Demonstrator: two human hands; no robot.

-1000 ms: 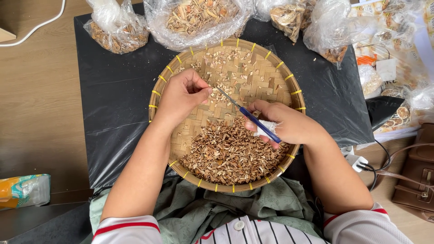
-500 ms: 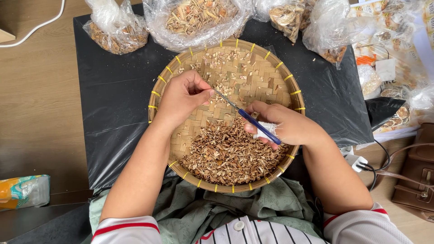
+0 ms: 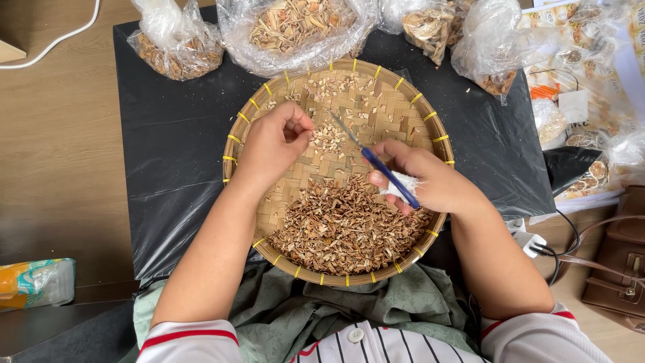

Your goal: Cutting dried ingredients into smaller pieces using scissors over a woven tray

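A round woven bamboo tray (image 3: 411, 94) with yellow bindings lies on a black plastic sheet (image 3: 168, 175). A heap of brown dried husks (image 3: 342, 225) fills its near half, and small pale pieces (image 3: 329, 138) lie scattered in the far half. My left hand (image 3: 272, 144) hovers over the tray's left side, fingertips pinched together on something too small to make out. My right hand (image 3: 423, 178) grips a thin blue-handled pick (image 3: 379, 168) wrapped in white cloth, its metal tip pointing toward the left fingertips.
Clear plastic bags of dried plant material (image 3: 295, 27) line the far edge of the sheet, with more packets (image 3: 578, 101) at the right. A brown handbag (image 3: 618, 269) and cables sit at the right. A wrapped packet (image 3: 33, 282) lies at the left on the wooden floor.
Both hands stay over the tray with only tiny shifts of the fingers and the pick's tip.
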